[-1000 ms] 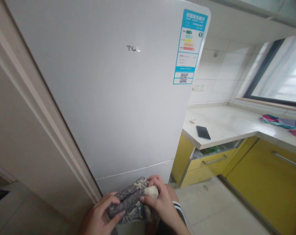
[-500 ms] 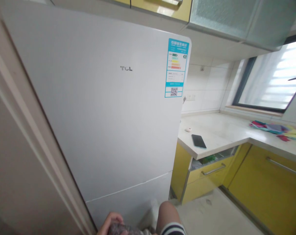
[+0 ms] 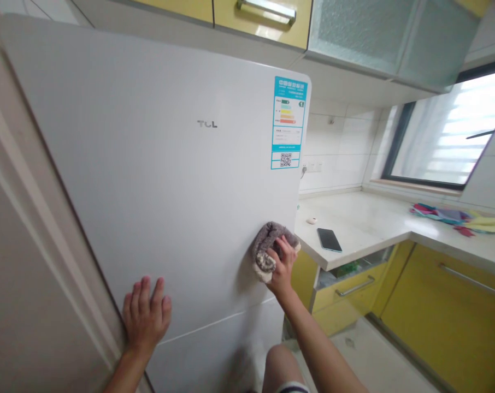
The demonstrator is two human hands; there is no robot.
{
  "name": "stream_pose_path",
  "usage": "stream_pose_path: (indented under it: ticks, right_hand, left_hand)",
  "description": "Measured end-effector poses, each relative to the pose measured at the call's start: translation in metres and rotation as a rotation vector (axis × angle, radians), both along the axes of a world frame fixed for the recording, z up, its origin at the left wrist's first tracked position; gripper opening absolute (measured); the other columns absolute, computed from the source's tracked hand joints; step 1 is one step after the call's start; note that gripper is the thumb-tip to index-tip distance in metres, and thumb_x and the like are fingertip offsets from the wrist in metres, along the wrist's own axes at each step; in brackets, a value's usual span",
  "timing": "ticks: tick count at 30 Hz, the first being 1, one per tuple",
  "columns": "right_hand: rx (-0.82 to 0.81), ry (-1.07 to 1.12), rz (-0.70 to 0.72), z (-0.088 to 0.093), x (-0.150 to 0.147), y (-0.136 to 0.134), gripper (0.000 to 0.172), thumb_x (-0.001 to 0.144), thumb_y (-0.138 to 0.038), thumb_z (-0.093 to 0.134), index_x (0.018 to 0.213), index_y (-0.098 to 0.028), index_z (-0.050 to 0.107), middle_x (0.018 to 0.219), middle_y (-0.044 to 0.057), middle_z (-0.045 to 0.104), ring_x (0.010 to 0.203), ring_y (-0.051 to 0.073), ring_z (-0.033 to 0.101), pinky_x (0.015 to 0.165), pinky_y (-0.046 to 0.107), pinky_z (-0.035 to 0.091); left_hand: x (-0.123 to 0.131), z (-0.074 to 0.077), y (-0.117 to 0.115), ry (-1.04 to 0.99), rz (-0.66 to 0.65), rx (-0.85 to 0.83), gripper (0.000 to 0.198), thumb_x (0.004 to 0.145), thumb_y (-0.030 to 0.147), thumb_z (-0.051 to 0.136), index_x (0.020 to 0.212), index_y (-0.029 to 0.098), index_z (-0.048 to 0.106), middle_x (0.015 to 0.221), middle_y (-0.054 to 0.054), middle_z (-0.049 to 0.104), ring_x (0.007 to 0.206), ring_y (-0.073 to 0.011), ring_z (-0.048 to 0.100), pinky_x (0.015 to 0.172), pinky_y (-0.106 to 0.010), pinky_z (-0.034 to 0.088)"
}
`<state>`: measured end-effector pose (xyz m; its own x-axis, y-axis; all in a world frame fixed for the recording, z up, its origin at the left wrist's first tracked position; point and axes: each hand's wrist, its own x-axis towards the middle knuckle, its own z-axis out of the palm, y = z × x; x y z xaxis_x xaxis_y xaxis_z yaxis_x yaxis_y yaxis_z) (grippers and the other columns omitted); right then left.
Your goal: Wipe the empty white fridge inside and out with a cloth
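Observation:
A tall white refrigerator (image 3: 169,191) with a TCL logo and a blue energy label (image 3: 287,123) fills the middle of the head view. My right hand (image 3: 283,265) grips a folded grey-brown cloth (image 3: 267,243) with a cream edge, held against the door's lower right side. Low on the left of the same door, my left hand (image 3: 147,314) lies flat with its fingers stretched upward, just above the seam to the lower door. It holds nothing.
Right of the refrigerator, a phone (image 3: 329,239) and a small pale object (image 3: 312,221) lie on the white counter (image 3: 362,213). Colourful cloths (image 3: 456,218) rest farther along it. Yellow drawers (image 3: 349,292) stand below; wall cabinets (image 3: 259,22) hang above. My knee (image 3: 281,365) shows at the bottom.
Both hands have risen from the bottom edge, where the cloth was bunched low. The right has carried the cloth up to the door's right side; the left now lies on the door.

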<state>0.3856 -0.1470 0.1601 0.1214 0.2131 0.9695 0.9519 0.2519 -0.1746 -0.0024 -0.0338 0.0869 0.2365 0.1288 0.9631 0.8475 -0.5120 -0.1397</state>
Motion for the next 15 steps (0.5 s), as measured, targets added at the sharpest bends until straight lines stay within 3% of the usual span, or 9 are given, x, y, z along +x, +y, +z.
stream_pose_path:
  ticks: [2,5,7,8,9,11,13,15]
  right_hand:
    - [-0.038,-0.015,-0.007,-0.056,-0.006,0.015,0.037,0.082,-0.047,0.076,0.114,-0.028,0.076,0.145,0.013,0.061,0.142,0.042,0.051,0.113,0.064,0.039]
    - [-0.355,-0.034,0.081,-0.139,-0.014,0.005,0.035,0.075,-0.040,0.077,0.110,-0.037,0.080,0.132,0.008,0.071,0.129,0.039,0.060,0.108,0.063,0.043]
    - [-0.536,-0.072,0.116,-0.172,-0.012,-0.012,0.038,0.076,-0.032,0.073,0.111,-0.042,0.081,0.128,0.005,0.075,0.124,0.037,0.065,0.106,0.062,0.047]
    - [-0.583,-0.110,0.128,-0.178,-0.009,-0.020,0.042,0.077,-0.027,0.070,0.114,-0.045,0.080,0.127,0.003,0.076,0.123,0.036,0.067,0.105,0.061,0.049]
    - [-0.604,-0.161,0.141,-0.177,-0.003,-0.027,0.047,0.079,-0.023,0.068,0.117,-0.047,0.079,0.127,0.002,0.077,0.122,0.034,0.069,0.104,0.059,0.050]
    - [-0.596,-0.297,0.177,-0.155,0.012,-0.033,0.053,0.082,-0.018,0.063,0.123,-0.050,0.078,0.127,-0.001,0.078,0.120,0.030,0.071,0.103,0.052,0.053]
    - [-0.506,-0.435,0.182,-0.105,0.030,-0.027,0.052,0.088,-0.017,0.062,0.124,-0.050,0.077,0.126,-0.002,0.078,0.120,0.025,0.072,0.103,0.044,0.053]
    - [-0.280,-0.508,0.094,-0.031,0.049,-0.009,0.038,0.095,-0.023,0.063,0.122,-0.045,0.078,0.130,-0.001,0.076,0.127,0.023,0.068,0.110,0.041,0.048]
  left_hand:
    - [0.000,-0.015,0.010,-0.021,0.014,0.022,0.084,0.093,0.024,0.072,0.169,0.027,0.036,0.176,-0.022,0.036,0.165,-0.0414,0.032,0.129,-0.068,0.034]
    - [-0.005,-0.032,0.020,-0.072,-0.001,-0.028,0.081,0.092,0.027,0.074,0.167,0.033,0.042,0.174,-0.020,0.041,0.161,-0.0431,0.039,0.125,-0.072,0.036]
    - [-0.009,-0.038,0.024,-0.116,-0.042,-0.073,0.077,0.091,0.029,0.075,0.164,0.035,0.047,0.172,-0.018,0.046,0.159,-0.0426,0.042,0.125,-0.072,0.035]
    - [-0.009,-0.039,0.025,-0.134,-0.060,-0.091,0.076,0.091,0.031,0.075,0.162,0.035,0.049,0.170,-0.017,0.048,0.158,-0.0422,0.044,0.125,-0.071,0.035]
    - [-0.010,-0.040,0.025,-0.148,-0.072,-0.100,0.074,0.091,0.031,0.075,0.161,0.036,0.051,0.169,-0.017,0.049,0.157,-0.0418,0.045,0.125,-0.071,0.035]
    - [-0.009,-0.040,0.025,-0.150,-0.071,-0.102,0.076,0.091,0.031,0.076,0.161,0.036,0.050,0.170,-0.017,0.049,0.157,-0.0417,0.044,0.125,-0.071,0.035]
    - [-0.007,-0.039,0.023,-0.118,-0.046,-0.074,0.081,0.090,0.028,0.076,0.164,0.036,0.046,0.172,-0.018,0.045,0.159,-0.0421,0.041,0.125,-0.072,0.035]
    - [-0.006,-0.037,0.021,-0.084,-0.012,-0.035,0.085,0.090,0.026,0.076,0.167,0.035,0.041,0.175,-0.018,0.040,0.162,-0.0420,0.038,0.127,-0.072,0.034]
